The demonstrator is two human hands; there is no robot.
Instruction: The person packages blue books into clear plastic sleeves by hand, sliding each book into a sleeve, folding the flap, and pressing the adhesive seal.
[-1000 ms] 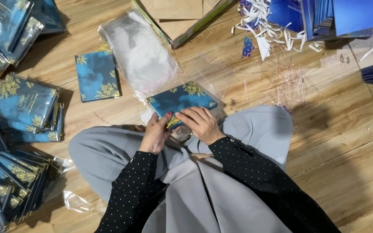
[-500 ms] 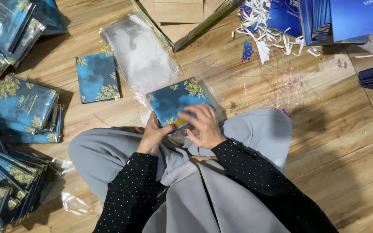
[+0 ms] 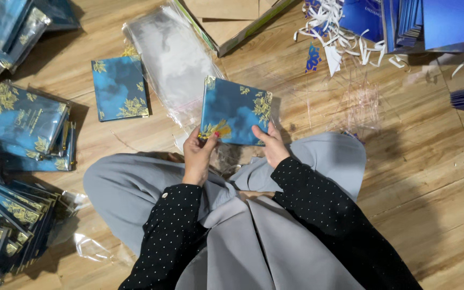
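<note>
**Blue card gripped in both hands, sleeving partly done**

Fingers (image 3: 209, 140) of left hand (image 3: 197, 156) pinched on lower left corner of blue card (image 3: 234, 110), thumb on top face. Right hand (image 3: 271, 147) clamped on lower right edge, thumb (image 3: 259, 133) pressed on cover. Both grasping, neither released. Card bare, no wrapper on it, held tilted above the lap at centre frame, just past the knees toward 12 o'clock.

Clear sleeves (image 3: 173, 53) stacked at 11 o'clock of the card, nearly touching its left edge. One loose blue card (image 3: 120, 88) flat on wooden floor (image 3: 430, 177) at 10 o'clock, also bare. Wrapped cards (image 3: 25, 126) piled at 9 o'clock, glossy film visible; more wrapped stacks (image 3: 12, 225) fanned out at 8 o'clock. Cardboard box (image 3: 232, 21) at 12 o'clock. White paper strips (image 3: 345, 40) and blue folders (image 3: 420, 21) at 1 to 2 o'clock. Thin plastic scraps (image 3: 361, 102) on floor at 3 o'clock of the card.

Progress, judged from layout: many cards already in film at left, so a good share done. Left over as far as visible: held card and one loose card unsleeved, thick sleeve stack unused. Total count unclear, stacks cut off by frame edge.
</note>
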